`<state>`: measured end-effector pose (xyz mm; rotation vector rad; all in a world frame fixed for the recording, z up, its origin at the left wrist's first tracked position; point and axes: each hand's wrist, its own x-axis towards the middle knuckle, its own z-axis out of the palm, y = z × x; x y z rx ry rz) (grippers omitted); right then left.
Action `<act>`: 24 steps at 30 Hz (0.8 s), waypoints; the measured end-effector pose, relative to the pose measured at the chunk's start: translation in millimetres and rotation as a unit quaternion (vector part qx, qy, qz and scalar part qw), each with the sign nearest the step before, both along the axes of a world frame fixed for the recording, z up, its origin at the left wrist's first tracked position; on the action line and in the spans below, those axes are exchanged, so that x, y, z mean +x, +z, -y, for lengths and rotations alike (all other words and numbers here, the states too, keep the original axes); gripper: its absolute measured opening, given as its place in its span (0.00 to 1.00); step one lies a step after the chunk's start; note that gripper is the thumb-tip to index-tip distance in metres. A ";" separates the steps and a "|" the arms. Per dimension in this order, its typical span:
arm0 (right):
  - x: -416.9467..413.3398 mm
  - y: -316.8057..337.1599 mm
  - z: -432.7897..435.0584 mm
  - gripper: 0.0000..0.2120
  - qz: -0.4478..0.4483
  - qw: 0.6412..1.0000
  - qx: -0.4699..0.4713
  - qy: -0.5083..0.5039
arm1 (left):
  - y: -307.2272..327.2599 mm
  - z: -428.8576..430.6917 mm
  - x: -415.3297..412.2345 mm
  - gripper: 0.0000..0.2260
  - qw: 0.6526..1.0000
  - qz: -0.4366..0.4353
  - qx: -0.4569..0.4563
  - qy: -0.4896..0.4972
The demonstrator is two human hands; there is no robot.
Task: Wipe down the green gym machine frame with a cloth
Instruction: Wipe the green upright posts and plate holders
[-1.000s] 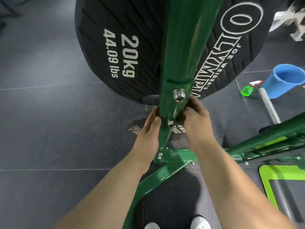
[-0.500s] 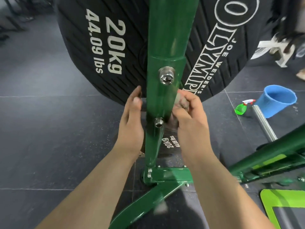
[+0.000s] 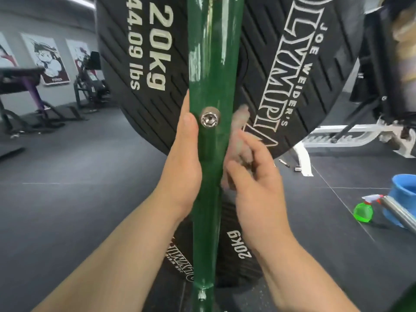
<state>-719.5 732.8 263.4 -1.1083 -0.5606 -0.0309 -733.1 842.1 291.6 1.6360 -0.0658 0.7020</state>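
weight plate (image 3: 281, 70) behind frame post (image 3: 211, 154), bucket (image 3: 403, 190) right

You stood on a dark grey rubber-tiled gym floor (image 3: 78, 176) with thin pale seams. Framed posters (image 3: 48, 57) hung along the grey wall (image 3: 20, 25) at your far left, above black and purple exercise machines (image 3: 24, 91). A white steel bench frame (image 3: 351, 136) rested at the floor's right edge, beyond a second black machine (image 3: 387, 64). A strip of ceiling light (image 3: 83, 1) glowed at upper left.

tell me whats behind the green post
A black 20kg weight plate hangs behind the green post; its centre hub is covered. A second plate lies lower down, mostly hidden.
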 end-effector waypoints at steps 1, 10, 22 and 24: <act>-5.6 -12.2 2.5 0.22 -0.004 1.000 -0.019 -0.012 | -3.6 -3.2 1.8 0.37 0.998 0.014 -0.053 -0.044; 21.7 102.5 10.1 0.18 0.492 0.807 -0.118 -0.304 | 3.1 -13.7 -2.3 0.24 0.993 -0.011 -0.043 -0.109; 10.1 114.2 -1.4 0.19 0.600 0.668 -0.251 -0.361 | -0.1 -15.5 -6.0 0.25 0.983 -0.013 -0.102 -0.154; 3.7 91.3 -3.3 0.19 0.598 0.674 -0.301 -0.313 | 3.9 -15.5 -8.0 0.24 0.973 -0.006 -0.149 -0.176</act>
